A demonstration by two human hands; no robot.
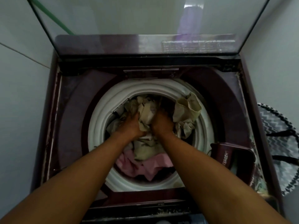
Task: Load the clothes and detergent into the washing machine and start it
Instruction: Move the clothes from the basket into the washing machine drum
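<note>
Head view: beige clothes [146, 110] bunched in the washing machine [229, 101] drum [103, 113], over pink cloth [137, 165]. Likely soft, light, limp; grab by the handful, anywhere. Left hand [131, 125] and right hand [162, 122] both reach down, arms extended, fingers buried and curled into the beige wad, gripping it. One leg drapes the rim.

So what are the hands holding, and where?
Both the left hand and right hand grip the beige cloth at its bunched middle, inside the drum.
</note>
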